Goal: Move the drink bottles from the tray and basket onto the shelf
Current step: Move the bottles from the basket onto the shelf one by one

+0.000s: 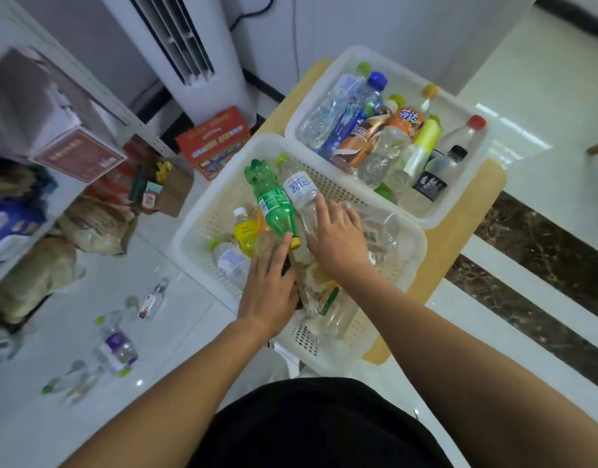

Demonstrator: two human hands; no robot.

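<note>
A white perforated basket [206,228] on a small wooden table holds several plastic bottles. My left hand [269,285] reaches into it, fingers laid over the neck end of a green bottle [270,201]. Beside that lies a clear bottle with a white label [301,194]; my right hand [338,238] rests on its lower half, index finger stretched along it. Whether either hand grips its bottle is hidden. Behind the basket, a white tray [328,79] is packed with several more bottles. The shelf [27,211] stands at the far left.
Several bottles [117,347] lie scattered on the white tile floor at lower left. A white tower air conditioner [189,52] stands behind, with a red box [213,143] and bags at its foot. The wooden table [480,197] edges show around the containers.
</note>
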